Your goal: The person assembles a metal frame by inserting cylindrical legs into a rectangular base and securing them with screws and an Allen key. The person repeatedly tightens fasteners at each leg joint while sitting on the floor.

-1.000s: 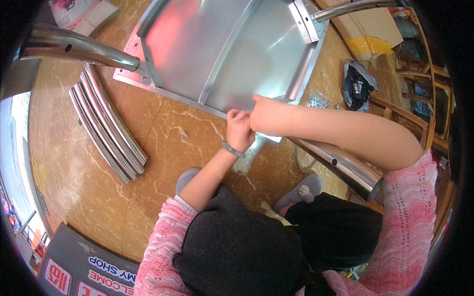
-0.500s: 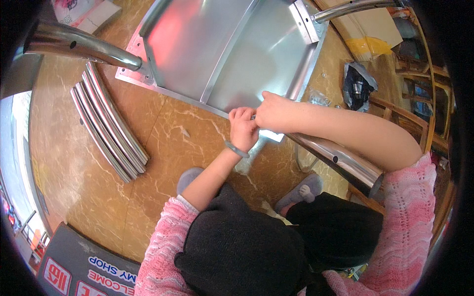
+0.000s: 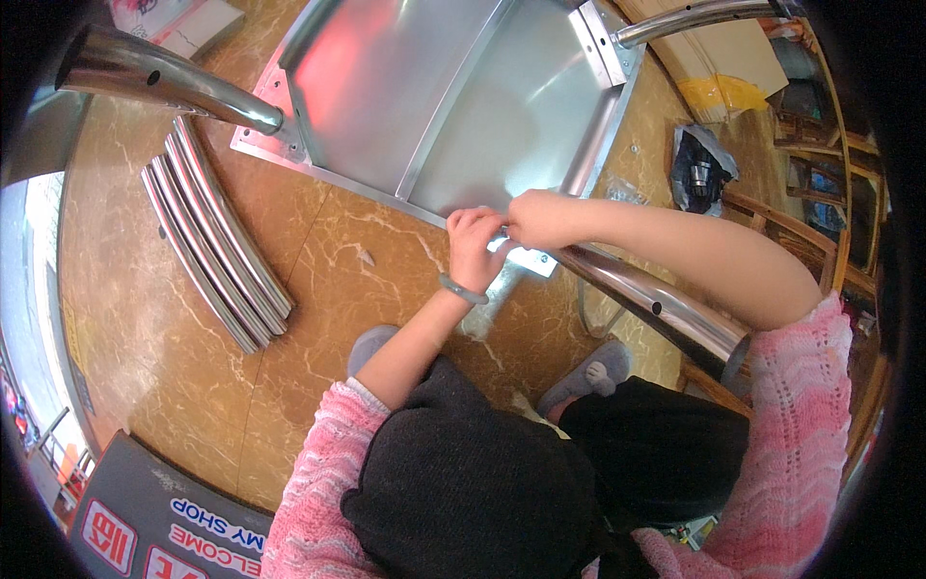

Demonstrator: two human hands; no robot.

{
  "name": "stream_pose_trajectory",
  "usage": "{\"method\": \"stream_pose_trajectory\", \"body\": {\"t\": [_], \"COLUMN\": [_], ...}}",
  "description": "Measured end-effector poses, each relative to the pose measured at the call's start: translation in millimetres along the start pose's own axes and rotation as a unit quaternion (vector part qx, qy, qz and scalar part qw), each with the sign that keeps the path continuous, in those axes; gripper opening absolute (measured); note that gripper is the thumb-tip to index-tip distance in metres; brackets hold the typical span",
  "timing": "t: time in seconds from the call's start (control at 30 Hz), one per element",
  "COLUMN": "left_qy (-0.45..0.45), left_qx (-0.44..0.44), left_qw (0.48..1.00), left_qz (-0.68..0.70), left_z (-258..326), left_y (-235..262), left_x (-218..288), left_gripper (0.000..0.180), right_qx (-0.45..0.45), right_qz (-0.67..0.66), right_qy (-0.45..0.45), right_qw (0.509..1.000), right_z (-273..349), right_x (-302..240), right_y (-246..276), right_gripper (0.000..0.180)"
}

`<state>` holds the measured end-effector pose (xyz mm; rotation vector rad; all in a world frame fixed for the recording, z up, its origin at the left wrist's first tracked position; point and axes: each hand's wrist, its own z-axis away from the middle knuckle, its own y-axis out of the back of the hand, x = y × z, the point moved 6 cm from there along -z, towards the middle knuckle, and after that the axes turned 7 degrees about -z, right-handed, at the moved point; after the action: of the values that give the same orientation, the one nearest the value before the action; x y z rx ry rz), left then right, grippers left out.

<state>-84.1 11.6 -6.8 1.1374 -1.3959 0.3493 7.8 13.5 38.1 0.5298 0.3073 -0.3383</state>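
A metal tabletop [image 3: 386,106] lies with its underside up, its near corner in front of me. My left hand [image 3: 473,249] is closed at that corner, a bracelet round its wrist. Against it, my right hand [image 3: 546,220] is closed too, its arm reaching in over a shiny tubular leg [image 3: 666,307] that joins the same corner. A sliver of something metallic shows between the two hands; what they grip is mostly hidden by the fingers. Two other legs, one at the left corner [image 3: 178,85] and one at the far right [image 3: 690,17], are attached to the tabletop.
Several curved metal tubes [image 3: 214,236] lie side by side on the brown marbled floor [image 3: 318,386]. To the right are an opened black bag [image 3: 702,169] with metal parts, clear plastic [image 3: 625,191] and a wooden rack [image 3: 801,227]. A grey mat [image 3: 145,492] lies at lower left.
My right hand has turned and its raised thumb has come down. My left hand stays at the corner. The tabletop and legs appear slightly shifted in view.
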Motion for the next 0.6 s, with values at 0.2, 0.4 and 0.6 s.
{"method": "stream_pose_trajectory", "body": {"t": [0.2, 0.4, 0.6], "left_qy": [-0.051, -0.069, -0.04], "left_qx": [0.001, -0.012, -0.017], "left_qw": [0.998, 0.997, 0.999], "left_qz": [-0.03, -0.039, -0.021], "left_z": [-2.4, -1.9, -3.2], "left_y": [-0.6, -0.1, 0.8], "left_x": [3.9, 6.8, 2.4], "left_gripper": [0.017, 0.02, 0.021], "right_qx": [0.003, -0.021, -0.042], "right_qz": [0.261, 0.193, 0.191], "right_qy": [0.16, 0.09, 0.042], "right_qw": [0.952, 0.977, 0.98], "right_z": [13.3, 8.4, 7.6], "right_x": [-16.2, -20.7, -19.8], "right_y": [-3.3, -2.2, 4.1], "right_gripper": [0.017, 0.011, 0.011]}}
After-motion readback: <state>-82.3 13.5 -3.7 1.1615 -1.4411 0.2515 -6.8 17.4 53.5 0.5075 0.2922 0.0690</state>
